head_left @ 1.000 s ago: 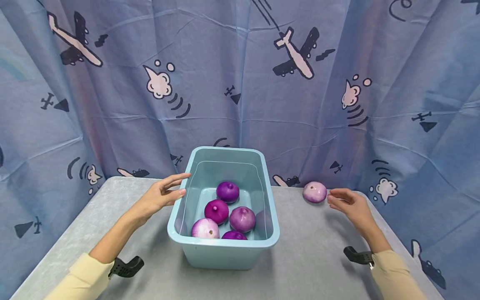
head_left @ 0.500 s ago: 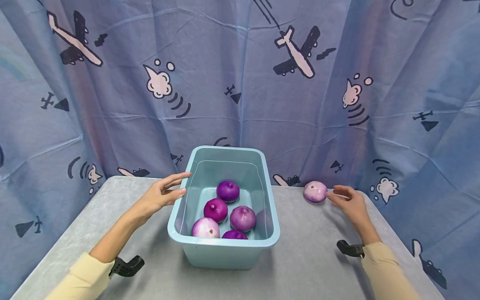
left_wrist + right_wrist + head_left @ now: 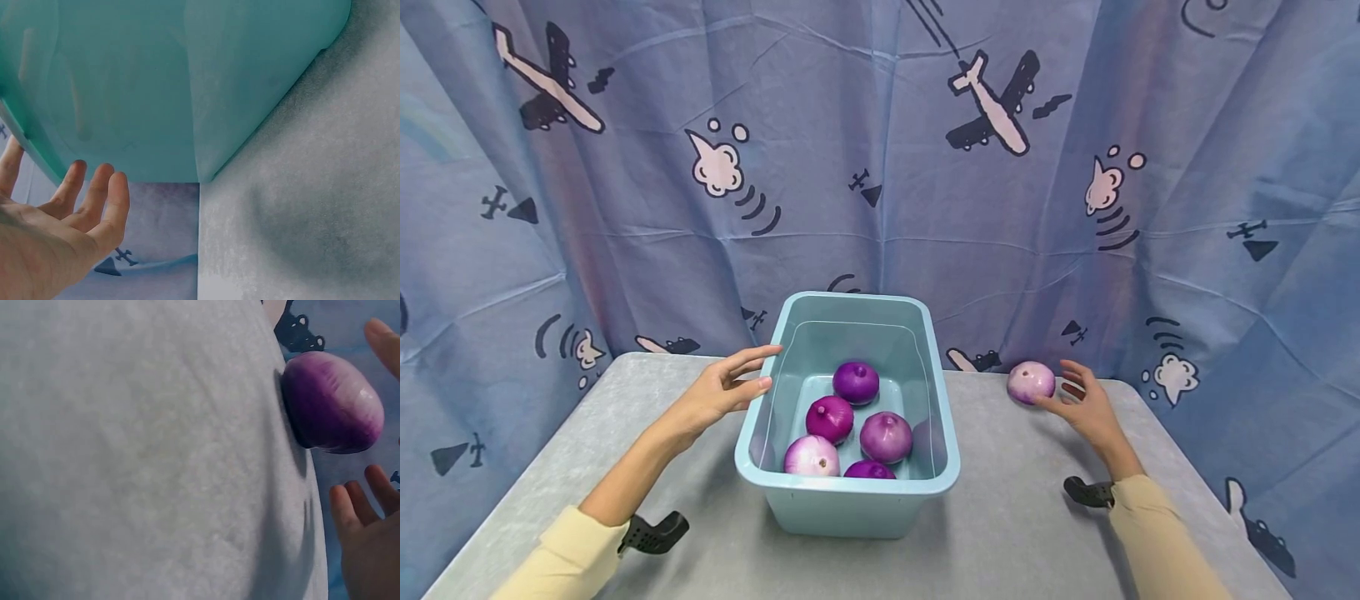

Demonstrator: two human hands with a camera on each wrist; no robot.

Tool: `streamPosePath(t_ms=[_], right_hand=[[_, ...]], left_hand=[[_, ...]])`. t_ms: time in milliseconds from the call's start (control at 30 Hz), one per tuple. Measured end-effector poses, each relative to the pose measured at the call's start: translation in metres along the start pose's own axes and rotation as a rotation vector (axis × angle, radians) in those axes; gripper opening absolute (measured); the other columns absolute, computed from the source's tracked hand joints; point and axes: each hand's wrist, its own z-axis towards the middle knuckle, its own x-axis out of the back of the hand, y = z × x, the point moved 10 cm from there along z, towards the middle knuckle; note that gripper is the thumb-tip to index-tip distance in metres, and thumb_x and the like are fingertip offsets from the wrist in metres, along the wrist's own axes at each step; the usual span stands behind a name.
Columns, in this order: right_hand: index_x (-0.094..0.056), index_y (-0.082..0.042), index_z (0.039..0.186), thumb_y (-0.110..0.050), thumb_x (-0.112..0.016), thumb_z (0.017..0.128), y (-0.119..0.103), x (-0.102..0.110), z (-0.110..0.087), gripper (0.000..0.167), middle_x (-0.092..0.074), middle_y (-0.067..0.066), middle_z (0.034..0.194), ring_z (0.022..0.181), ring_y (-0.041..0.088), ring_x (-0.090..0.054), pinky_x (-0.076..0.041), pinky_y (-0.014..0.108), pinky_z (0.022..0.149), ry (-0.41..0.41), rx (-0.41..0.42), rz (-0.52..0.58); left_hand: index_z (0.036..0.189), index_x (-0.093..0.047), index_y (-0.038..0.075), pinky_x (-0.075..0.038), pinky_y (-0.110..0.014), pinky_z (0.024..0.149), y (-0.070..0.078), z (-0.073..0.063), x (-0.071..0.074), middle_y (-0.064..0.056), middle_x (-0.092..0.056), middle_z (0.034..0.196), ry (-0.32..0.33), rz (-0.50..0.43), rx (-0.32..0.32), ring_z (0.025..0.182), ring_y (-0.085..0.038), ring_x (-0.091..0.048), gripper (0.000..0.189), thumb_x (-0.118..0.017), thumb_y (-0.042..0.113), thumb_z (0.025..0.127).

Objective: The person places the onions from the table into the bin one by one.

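A pale purple-and-white onion (image 3: 1030, 382) lies near the table's back edge at the right. Beside it is my right hand (image 3: 1090, 410), thumb and fingers spread; in the right wrist view a gap shows between the fingers and the onion (image 3: 332, 403). My left hand (image 3: 718, 398) is at the left rim of a light blue plastic bin (image 3: 842, 512), fingers extended and thumb near the rim. In the left wrist view, the left hand's fingers (image 3: 115, 209) are loosely bent next to the bin's wall (image 3: 125, 94). Several purple onions, one of them whitish (image 3: 811, 456), lie inside the bin.
The bin stands in the middle of a grey cloth-covered table (image 3: 1000, 517). A blue curtain (image 3: 880, 167) printed with planes hangs right behind the table's back edge. Black wrist mounts (image 3: 655, 533) sit on both forearms.
My right hand has moved left toward the lone onion, its thumb now in front of it and fingers wider apart. My left hand and the bin stay where they were.
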Motion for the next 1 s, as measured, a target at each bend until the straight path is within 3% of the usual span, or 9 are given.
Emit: streamPosePath(t_ms=[567,1000], right_hand=[[-0.031,0.002,0.154,-0.021,-0.087,0.084,0.006,-0.012,0.014,0.093,-0.036,0.033,0.148,0.131,0.055,-0.040,-0.036,0.062,0.104,-0.102,0.052,-0.116],[-0.042,0.002,0.147,-0.016,-0.086,0.084,0.005,-0.011,0.015,0.079,-0.043,0.034,0.143,0.123,0.053,-0.050,-0.041,0.060,0.100,-0.040,0.070,-0.146]], left_hand=[[0.151,-0.051,0.020,-0.045,-0.058,0.098,-0.002,-0.001,0.000,-0.019,-0.043,0.151,0.010,0.021,0.009,0.126,-0.035,-0.055,0.053,-0.066,0.029,0.101],[0.151,-0.050,0.021,-0.045,-0.058,0.097,-0.001,0.000,0.000,-0.020,-0.042,0.152,0.010,0.022,0.010,0.126,-0.036,-0.054,0.053,-0.066,0.030,0.101]])
